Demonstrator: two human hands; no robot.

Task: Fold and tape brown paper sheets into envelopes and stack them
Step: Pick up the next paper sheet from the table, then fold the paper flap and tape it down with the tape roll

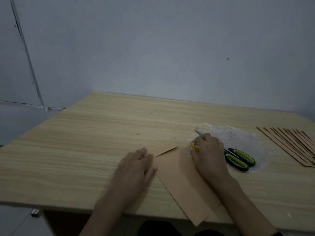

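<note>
- Head view: I see the folded brown paper sheet (179,181) at lower centre of the frame on the desk (85,150), with its near end overhanging the desk edge.
- Left hand (136,166): fingers flat, pressing the sheet's left edge.
- Right hand (208,155): fingers curled round a yellow tape roll (195,147), resting on the sheet's right side.
- Scissors (238,159) lie just right of that hand; the stacked envelopes (293,145) sit at the right edge.

The right hand (208,155) hides most of the tape (195,147) and the scissors (242,155) blades; the envelope stack (293,143) runs off the right edge
</note>
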